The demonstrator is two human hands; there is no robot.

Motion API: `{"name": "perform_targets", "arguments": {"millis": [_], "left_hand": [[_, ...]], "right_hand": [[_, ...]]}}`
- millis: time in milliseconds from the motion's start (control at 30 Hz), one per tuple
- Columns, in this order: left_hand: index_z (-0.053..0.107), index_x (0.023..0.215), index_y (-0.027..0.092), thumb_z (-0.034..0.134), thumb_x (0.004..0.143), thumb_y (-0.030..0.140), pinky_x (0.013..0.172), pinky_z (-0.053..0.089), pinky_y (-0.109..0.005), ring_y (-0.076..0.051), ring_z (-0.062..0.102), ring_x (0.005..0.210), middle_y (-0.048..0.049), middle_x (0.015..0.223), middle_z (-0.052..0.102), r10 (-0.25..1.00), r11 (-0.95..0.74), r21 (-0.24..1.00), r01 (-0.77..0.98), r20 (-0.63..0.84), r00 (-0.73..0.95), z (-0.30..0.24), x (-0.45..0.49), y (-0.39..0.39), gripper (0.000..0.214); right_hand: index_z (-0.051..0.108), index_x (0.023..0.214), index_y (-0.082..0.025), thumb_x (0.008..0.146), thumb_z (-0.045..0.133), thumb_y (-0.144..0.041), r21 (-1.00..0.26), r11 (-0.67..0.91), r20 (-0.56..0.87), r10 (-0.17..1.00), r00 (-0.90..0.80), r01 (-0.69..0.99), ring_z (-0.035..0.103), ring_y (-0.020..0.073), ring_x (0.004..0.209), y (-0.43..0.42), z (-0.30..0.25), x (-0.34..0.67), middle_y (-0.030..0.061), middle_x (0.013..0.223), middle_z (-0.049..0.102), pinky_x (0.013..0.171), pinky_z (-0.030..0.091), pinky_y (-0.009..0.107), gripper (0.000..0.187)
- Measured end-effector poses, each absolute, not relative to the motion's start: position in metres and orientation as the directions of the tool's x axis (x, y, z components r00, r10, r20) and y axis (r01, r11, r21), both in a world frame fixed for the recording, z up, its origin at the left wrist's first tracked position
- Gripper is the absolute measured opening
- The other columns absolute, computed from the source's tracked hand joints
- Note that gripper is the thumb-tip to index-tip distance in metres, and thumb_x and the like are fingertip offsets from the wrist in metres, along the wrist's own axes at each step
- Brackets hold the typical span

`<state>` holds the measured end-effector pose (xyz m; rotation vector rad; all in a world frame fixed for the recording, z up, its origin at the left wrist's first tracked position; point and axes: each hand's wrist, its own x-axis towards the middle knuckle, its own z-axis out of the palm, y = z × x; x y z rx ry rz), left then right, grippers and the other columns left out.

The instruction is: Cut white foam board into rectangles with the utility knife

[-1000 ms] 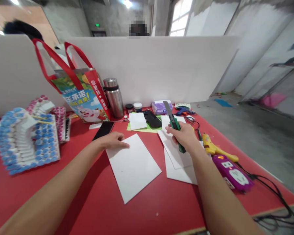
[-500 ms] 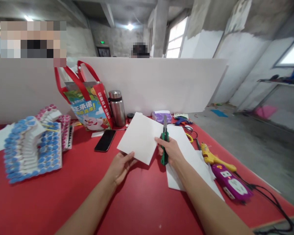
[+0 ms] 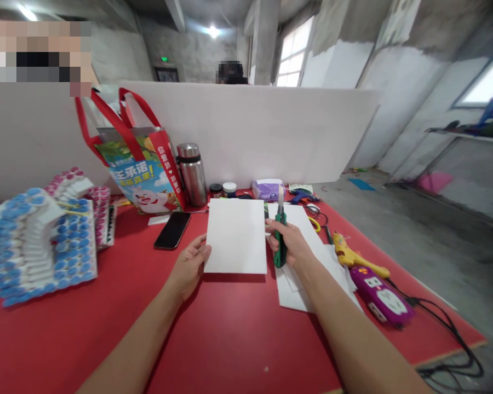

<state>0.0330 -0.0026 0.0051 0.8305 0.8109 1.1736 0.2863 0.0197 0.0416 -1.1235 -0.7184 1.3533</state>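
Observation:
A white rectangular board (image 3: 236, 235) is held up over the red table, its lower edge level. My left hand (image 3: 192, 265) grips its left edge, thumb in front. In my right hand (image 3: 290, 241) is a green utility knife (image 3: 280, 235), blade extended and pointing up and away. Fingers of that hand also reach the board's right edge; whether they press on it I cannot tell. Beneath my right hand and forearm lie larger white sheets (image 3: 293, 298) on the table.
Left of me stand blue-capped pieces (image 3: 78, 241) in rows. A phone (image 3: 172, 230), gift bag (image 3: 142, 175) and steel flask (image 3: 192, 175) sit further back. At right lie a yellow glue gun (image 3: 357, 257) and a purple power strip (image 3: 382, 298) with cables. A white partition (image 3: 263, 137) closes the back.
The board has turned from a slant to squarely facing me. My left hand has moved from its lower corner to its left edge. The knife stays in my right hand.

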Motion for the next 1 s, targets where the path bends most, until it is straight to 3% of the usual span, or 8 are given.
{"name": "perform_targets", "arguments": {"millis": [167,300,400,533,633,700,833,1000], "left_hand": [[0.061,0.123,0.017,0.085,0.074,0.033,0.091,0.055,-0.034,-0.022,0.073,0.098,-0.0089,0.107,0.077,0.988,0.141,0.872,-0.469,-0.091,0.127,0.006,0.035,-0.001,0.057],[0.062,0.12,0.017,0.083,0.075,0.025,0.086,0.055,-0.029,-0.018,0.072,0.09,-0.0061,0.099,0.077,0.989,0.146,0.853,-0.501,-0.113,0.096,0.007,0.035,0.0,0.051],[0.064,0.112,0.015,0.074,0.08,0.012,0.073,0.056,-0.024,-0.014,0.07,0.077,-0.005,0.092,0.073,0.976,0.215,0.783,-0.583,-0.192,0.102,0.011,0.035,-0.001,0.034],[0.063,0.112,0.011,0.044,0.094,0.004,0.046,0.042,-0.014,-0.006,0.051,0.05,0.0008,0.069,0.053,0.852,0.523,0.472,-0.71,-0.301,0.427,0.023,0.035,-0.011,0.027],[0.062,0.117,0.007,0.032,0.099,0.006,0.039,0.033,-0.012,-0.005,0.041,0.044,0.0027,0.067,0.043,0.68,0.733,0.278,-0.621,-0.294,0.671,0.028,0.041,-0.025,0.035],[0.062,0.118,0.005,0.036,0.099,0.009,0.038,0.032,-0.011,-0.004,0.041,0.045,0.0019,0.069,0.044,0.579,0.815,0.229,-0.533,-0.276,0.767,0.026,0.049,-0.033,0.032],[0.065,0.116,0.005,0.049,0.096,0.019,0.047,0.045,-0.017,-0.009,0.054,0.054,-0.0041,0.073,0.056,0.499,0.859,0.269,-0.436,-0.243,0.832,0.019,0.062,-0.039,0.029],[0.064,0.124,0.015,0.055,0.091,0.059,0.088,0.057,-0.041,-0.029,0.07,0.101,-0.0138,0.104,0.073,0.777,0.621,0.484,-0.617,-0.273,0.567,0.022,0.041,-0.019,0.055]], "right_hand": [[0.065,0.084,-0.013,0.074,0.081,-0.037,-0.917,-0.155,-0.207,0.973,0.105,-0.367,0.042,0.004,0.037,0.02,0.045,0.29,0.0087,0.083,0.074,0.031,0.032,0.021,0.031],[0.064,0.082,-0.015,0.066,0.087,-0.034,-0.942,-0.158,-0.18,0.982,0.048,-0.297,0.043,0.006,0.036,0.016,0.045,0.287,-0.0026,0.056,0.06,0.032,0.032,0.02,0.033],[0.065,0.081,-0.015,0.068,0.085,-0.036,-0.921,-0.186,-0.183,0.982,-0.042,-0.341,0.039,0.0047,0.035,0.013,0.047,0.285,-0.001,0.06,0.064,0.032,0.031,0.02,0.033],[0.067,0.094,-0.016,0.072,0.081,-0.04,-0.906,-0.169,-0.15,0.986,-0.08,-0.388,0.038,0.0028,0.037,0.013,0.049,0.278,0.006,0.088,0.076,0.032,0.032,0.02,0.036],[0.065,0.096,-0.018,0.072,0.083,-0.043,-0.916,-0.189,-0.169,0.982,-0.087,-0.354,0.04,0.005,0.037,0.012,0.043,0.269,-0.0001,0.068,0.07,0.033,0.032,0.018,0.039],[0.06,0.082,-0.019,0.071,0.084,-0.046,-0.925,-0.213,-0.185,0.976,-0.119,-0.313,0.037,0.0064,0.034,0.01,0.038,0.262,-0.0053,0.047,0.056,0.033,0.03,0.019,0.037],[0.047,0.062,-0.021,0.068,0.085,-0.043,-0.957,-0.193,-0.178,0.98,-0.086,-0.215,0.037,0.0071,0.031,0.006,0.036,0.256,-0.0055,0.036,0.046,0.033,0.031,0.019,0.044],[0.052,0.07,-0.021,0.068,0.084,-0.042,-0.978,-0.166,-0.17,0.985,0.023,-0.127,0.038,0.0084,0.031,0.008,0.043,0.272,-0.0065,0.037,0.047,0.032,0.033,0.021,0.038]]}}
